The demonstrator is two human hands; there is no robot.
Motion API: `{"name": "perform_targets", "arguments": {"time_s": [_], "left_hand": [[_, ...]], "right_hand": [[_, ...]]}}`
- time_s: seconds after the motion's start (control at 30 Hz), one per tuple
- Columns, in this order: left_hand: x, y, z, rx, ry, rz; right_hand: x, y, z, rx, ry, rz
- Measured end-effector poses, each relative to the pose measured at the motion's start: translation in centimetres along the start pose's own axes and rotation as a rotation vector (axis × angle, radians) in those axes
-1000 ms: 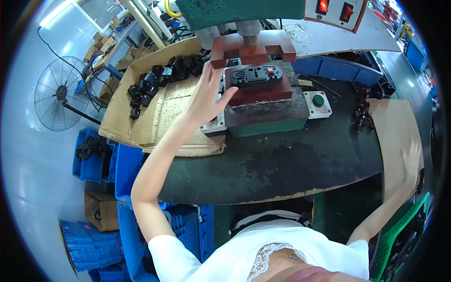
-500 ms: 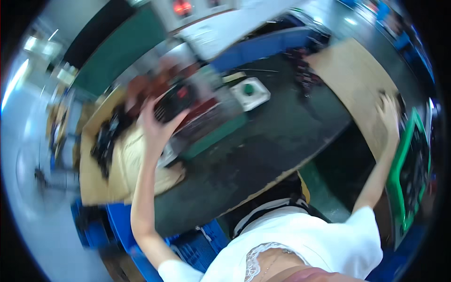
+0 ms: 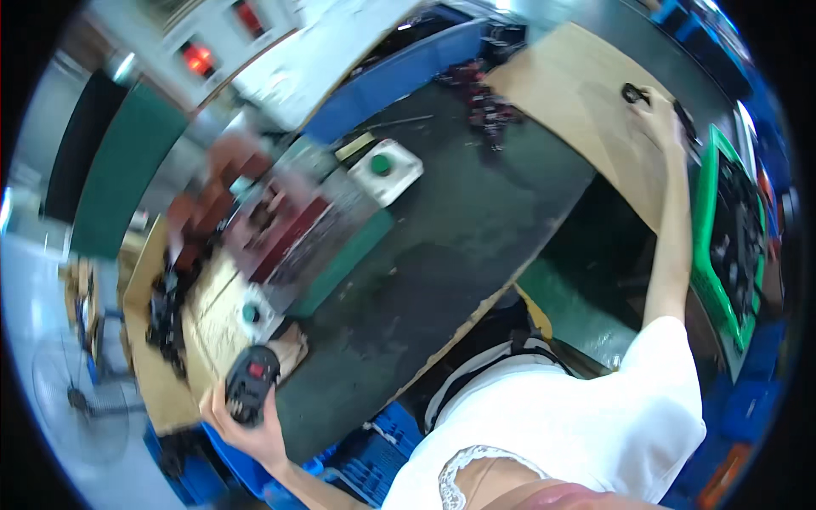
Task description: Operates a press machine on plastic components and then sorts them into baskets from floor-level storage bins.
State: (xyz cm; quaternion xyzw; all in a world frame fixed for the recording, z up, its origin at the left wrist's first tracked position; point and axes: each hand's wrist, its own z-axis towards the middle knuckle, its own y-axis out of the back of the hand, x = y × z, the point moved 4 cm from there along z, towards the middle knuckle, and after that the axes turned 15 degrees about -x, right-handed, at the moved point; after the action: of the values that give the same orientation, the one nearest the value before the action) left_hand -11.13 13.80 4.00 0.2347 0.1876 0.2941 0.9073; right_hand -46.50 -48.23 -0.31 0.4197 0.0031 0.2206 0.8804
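Observation:
My left hand [image 3: 255, 429], low at the left, is closed around a black oval housing [image 3: 252, 387] shaped like a computer mouse, with a red spot on its upward face. Far to the right, my right hand [image 3: 660, 123] is over a tan board, its fingers bent around a black part [image 3: 633, 93] that shows past the fingertips. More black [image 3: 685, 123] shows on the other side of this hand; whether it is the same piece is hidden. Between my hands stands a reddish press fixture [image 3: 285, 229] on a green base.
White boxes with green buttons [image 3: 385, 172] [image 3: 252, 313] flank the fixture. Dark parts [image 3: 491, 115] lie on the dark table [image 3: 476, 221]. At the right, a green-rimmed tray [image 3: 702, 255] holds black parts. The tan board [image 3: 557, 81] adjoins the table; a blue bin [image 3: 408, 81] stands behind.
My left hand has drawn back from the fixture toward me, carrying the black housing. My right hand has reached farther out over the board. The whole view has turned.

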Motion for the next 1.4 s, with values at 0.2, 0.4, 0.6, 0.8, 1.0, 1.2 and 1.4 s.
{"name": "perform_targets", "arguments": {"time_s": [0.2, 0.4, 0.6, 0.8, 1.0, 1.2, 1.4], "left_hand": [[-0.6, -0.3, 2.3, -0.032, -0.003, 0.011], [1.0, 0.8, 1.4, 0.016, 0.136, -0.066], [1.3, -0.2, 0.8, -0.004, 0.172, -0.074], [3.0, 1.4, -0.4, 0.001, 0.094, 0.273], [7.9, 7.3, -3.6, 0.049, 0.242, 0.832], [8.1, 7.0, -1.3, -0.169, 0.152, 0.675], [8.1, -7.9, 3.9, 0.179, -0.22, 0.121]], "right_hand": [[15.9, 0.8, -0.2, 0.192, 0.195, 0.796], [39.1, 8.4, -11.0, -0.056, 1.271, 0.855], [47.9, 7.7, -14.5, -0.088, 1.414, 1.038], [50.9, 4.6, -12.5, 0.472, 1.471, 1.084], [45.6, 4.0, -9.3, 0.499, 1.238, 0.957], [37.4, 3.7, -6.2, 0.305, 1.139, 0.998], [28.5, 2.7, -2.8, 0.283, 0.826, 0.764]]}}
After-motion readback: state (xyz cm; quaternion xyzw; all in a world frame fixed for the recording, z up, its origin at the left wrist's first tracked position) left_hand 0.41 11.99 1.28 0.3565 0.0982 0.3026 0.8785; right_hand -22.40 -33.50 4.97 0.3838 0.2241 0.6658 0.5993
